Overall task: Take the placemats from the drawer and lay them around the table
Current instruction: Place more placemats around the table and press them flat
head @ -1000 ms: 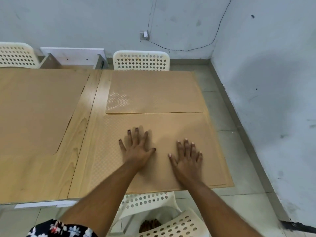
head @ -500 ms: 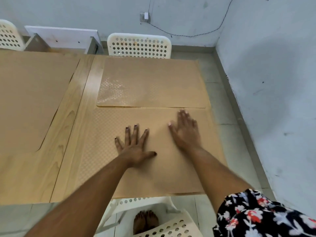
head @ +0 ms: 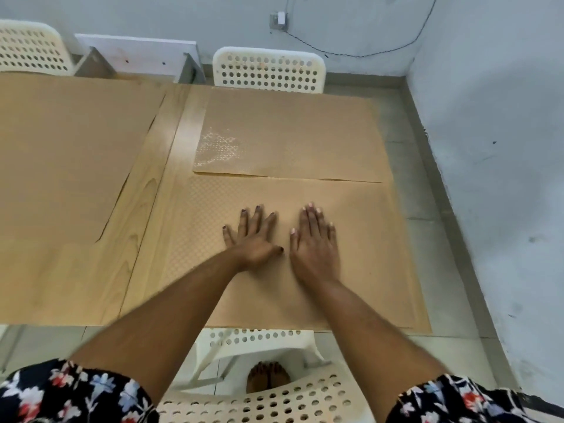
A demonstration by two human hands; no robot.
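A tan textured placemat (head: 375,254) lies flat at the table's near right end, its right edge reaching past the tabletop. My left hand (head: 253,236) and my right hand (head: 316,242) both press palm-down on its middle, side by side, fingers spread, holding nothing. A second placemat (head: 290,135) lies just beyond it at the far side, their edges meeting. A third placemat (head: 67,154) covers the left part of the wooden table (head: 146,215).
White perforated chairs stand at the far side (head: 268,68), at the far left (head: 30,47) and right below me (head: 259,398). A grey wall (head: 503,178) runs close along the right. A white cabinet (head: 137,53) sits behind the table.
My right hand slid forward over the near placemat, then came back in beside my left hand. My left hand stayed almost in place.
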